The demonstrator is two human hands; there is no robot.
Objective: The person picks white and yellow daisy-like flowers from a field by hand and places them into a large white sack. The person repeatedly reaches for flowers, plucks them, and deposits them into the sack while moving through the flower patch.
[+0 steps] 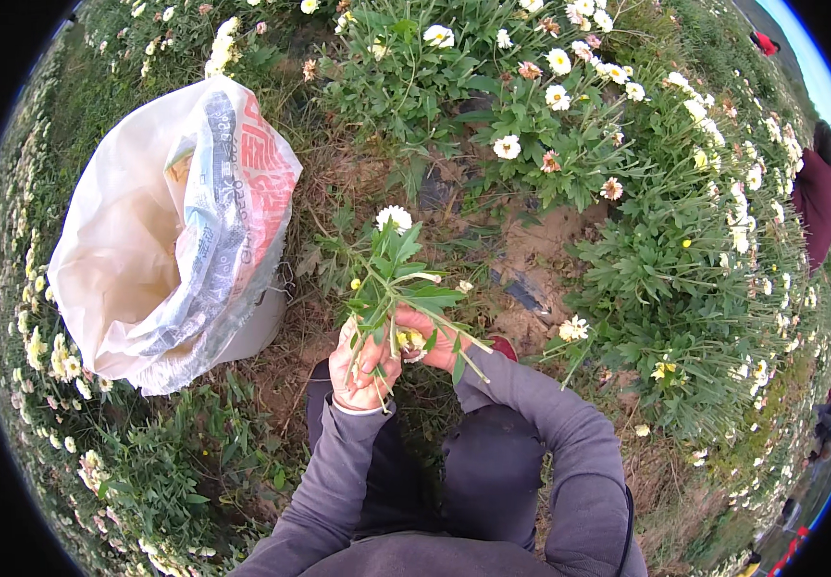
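Observation:
My left hand (366, 368) is closed around leafy green stems of a chrysanthemum plant (404, 285), in front of my knees. Close beside it on the right, my right hand (433, 337) has its fingers around pale yellow flower heads (411, 340) among the same stems; leaves partly cover its fingers. A white flower (393, 218) stands at the upper end of the plant. To the left of my hands is a wide-mouthed woven plastic sack (242, 195) with printed writing, its rim folded outward over a pale container (260, 328).
Rows of flowering chrysanthemums (646, 267) stand ahead and at both sides. Bare soil (541, 249) with scraps of dark plastic film (523, 288) lies beyond my hands. A person in a dark red top (816, 202) is at the far right, with others farther off.

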